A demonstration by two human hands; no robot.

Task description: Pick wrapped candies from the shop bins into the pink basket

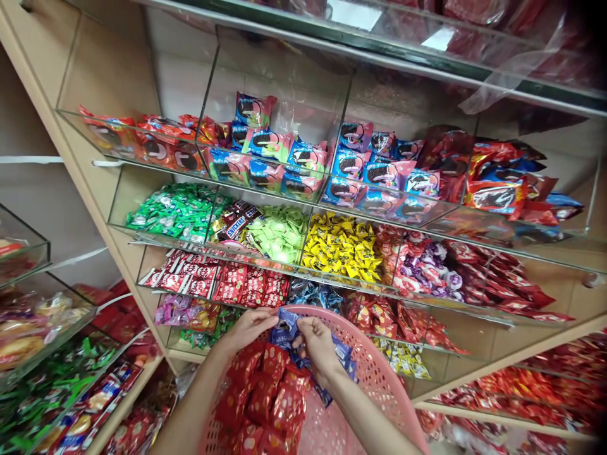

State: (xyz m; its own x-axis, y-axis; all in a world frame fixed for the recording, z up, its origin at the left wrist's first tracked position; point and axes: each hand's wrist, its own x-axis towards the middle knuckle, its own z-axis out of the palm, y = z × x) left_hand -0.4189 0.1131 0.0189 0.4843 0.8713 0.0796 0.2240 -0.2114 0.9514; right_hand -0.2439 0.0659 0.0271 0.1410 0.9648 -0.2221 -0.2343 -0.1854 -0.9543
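A pink perforated basket (386, 379) is at the bottom centre, with red packets (270, 392) on its left side and blue-purple packets (341, 351) near its far rim. Above the far part of the basket, my left hand (253, 327) reaches in from the left, its closed fingertips at the edge of a blue-purple packet (287, 321). My right hand (315, 344) has its fingers curled and pinched at the right side of that same packet. More blue-purple packets lie beneath my right hand.
Glass-fronted shelves hold green sweets (177, 208), yellow sweets (341, 246), red packets (251, 284) and blue-pink biscuit packs (379, 170). A wooden upright (71, 151) stands on the left, with further stocked shelves beyond it. A glass shelf edge (379, 47) crosses the top.
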